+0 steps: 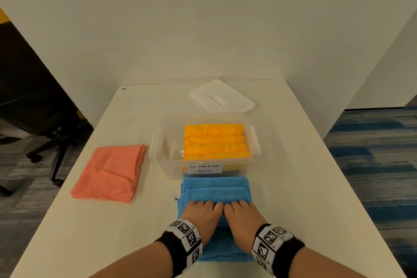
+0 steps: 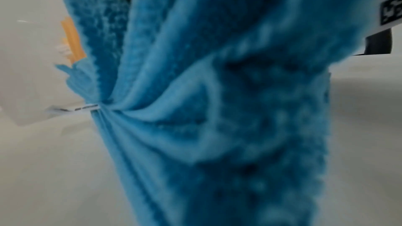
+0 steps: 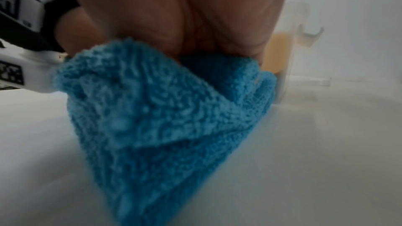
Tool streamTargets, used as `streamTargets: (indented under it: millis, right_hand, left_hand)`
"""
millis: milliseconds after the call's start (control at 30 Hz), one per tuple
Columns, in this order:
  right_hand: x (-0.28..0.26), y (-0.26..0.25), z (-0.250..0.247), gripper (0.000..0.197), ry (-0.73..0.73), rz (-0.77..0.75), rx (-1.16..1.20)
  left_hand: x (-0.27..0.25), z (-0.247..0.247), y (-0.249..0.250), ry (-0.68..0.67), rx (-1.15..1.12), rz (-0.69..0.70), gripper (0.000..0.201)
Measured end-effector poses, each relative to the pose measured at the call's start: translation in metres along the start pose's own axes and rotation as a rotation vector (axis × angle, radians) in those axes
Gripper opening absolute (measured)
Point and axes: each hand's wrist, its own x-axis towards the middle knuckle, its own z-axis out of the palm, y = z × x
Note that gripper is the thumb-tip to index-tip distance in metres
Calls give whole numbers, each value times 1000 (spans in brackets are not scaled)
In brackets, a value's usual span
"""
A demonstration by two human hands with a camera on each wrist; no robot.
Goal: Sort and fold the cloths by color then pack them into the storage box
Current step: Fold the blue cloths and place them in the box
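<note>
Both hands sat side by side on the fluffy blue microfibre cloths (image 1: 216, 189), stacked at the near centre of the white table (image 1: 304, 187). Left hand (image 1: 201, 213) and right hand (image 1: 242, 214) each gripped a raised fold of blue cloth – fingers curled over it, wrist views showing the fabric bunched up off the tabletop. Just beyond the stack, touching its far edge, stood the clear plastic storage box (image 1: 158, 142) w/ handwritten label, holding folded yellow-orange cloths (image 1: 215, 144) in rows on its right side. Folded salmon-pink cloth (image 1: 110, 174) lay to the left – white box lid (image 1: 222, 99) at the far side.
</note>
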Motion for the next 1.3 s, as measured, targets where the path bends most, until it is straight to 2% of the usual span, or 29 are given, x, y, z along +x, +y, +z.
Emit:
streamTargets:
  millis: [67, 200, 333, 500, 600, 667, 767, 867, 967, 1067, 1133, 1200, 1300]
  right_hand:
    - [0, -5, 3, 46, -12, 41, -36]
    - [0, -10, 19, 55, 94, 53, 10]
    - [3, -1, 28, 43, 159, -21, -36]
    - [16, 5, 17, 35, 96, 3, -43]
    - [23, 4, 9, 28, -18, -20, -61]
    - [26, 5, 7, 27, -42, -41, -88]
    - [28, 6, 6, 26, -63, -39, -86]
    - [27, 8, 8, 28, -81, -20, -65]
    - [27, 11, 13, 31, -66, -16, -32]
    - [25, 12, 13, 24, -97, -8, -36]
    - [25, 13, 17, 29, -58, -11, -13]
    - [27, 12, 16, 39, -78, -21, 51]
    - [30, 17, 13, 45, -34, -70, 79]
  left_hand:
    - [2, 1, -1, -6, -11, -16, 30]
    - [7, -3, -6, -29, -10, -27, 31]
    - [8, 2, -7, 14, -27, -7, 23]
    - [6, 13, -11, 96, -114, -12, 27]
    - [3, 22, -15, 205, -94, 43, 22]
    - [3, 30, -17, 277, -51, 67, 19]
    - [7, 36, -18, 327, -16, 106, 36]
    - [9, 36, -24, 336, -88, 195, 54]
    - [8, 30, -32, 309, -174, 259, 57]
    - [7, 29, -35, 303, -163, 281, 62]
    - [8, 30, -39, 308, -159, 272, 58]
    - [9, 31, -42, 322, -219, 263, 46]
    - [9, 28, -45, 244, -344, 240, 33]
